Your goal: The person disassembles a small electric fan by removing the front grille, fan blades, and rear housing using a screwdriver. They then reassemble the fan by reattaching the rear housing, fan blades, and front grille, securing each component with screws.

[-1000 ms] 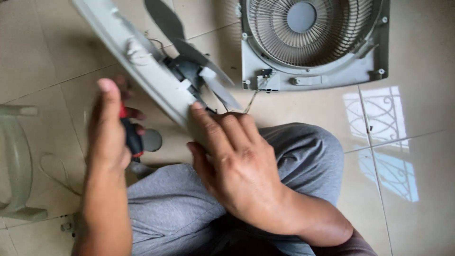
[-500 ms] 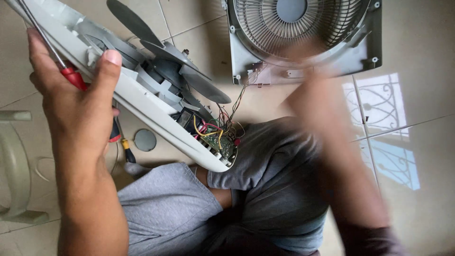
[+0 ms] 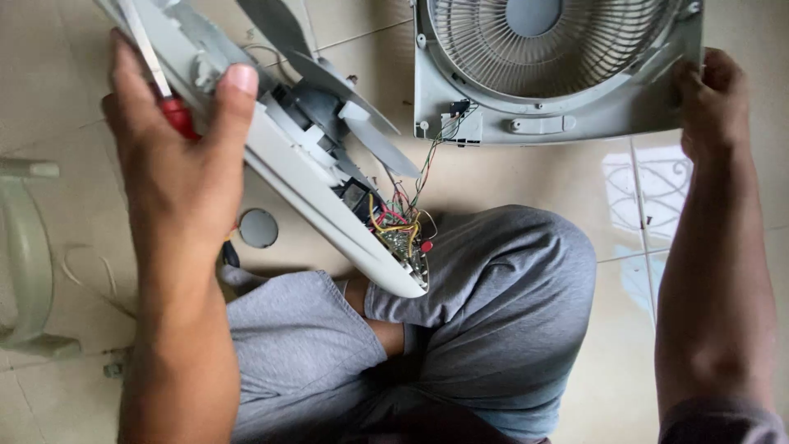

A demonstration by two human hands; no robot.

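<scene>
- The tiled floor carries everything; you sit cross-legged on it in grey trousers, so both fan halves lie within arm's reach.
- The front fan housing with its grille lies flat on the tiles ahead of you, near the top edge of the view. Thin wires run from its lower edge to the other half, which is probably why the two pieces sit close together.
- The rear fan housing is tilted up across your lap, its lower end resting near your knee, so the motor and the grey fan blades face you.
- Your left hand is closed around the upper rim of that tilted housing and props it up. The same hand pins a red-handled screwdriver against the plastic, so the tool stays within reach.
- Your right hand is curled over the right corner of the grille housing, gripping its edge.
- A pale green plastic stool stands at the left.
- The exposed bundle of coloured wiring sits at the low end of the tilted housing.
- A small round cap lies on the floor beneath that housing.
</scene>
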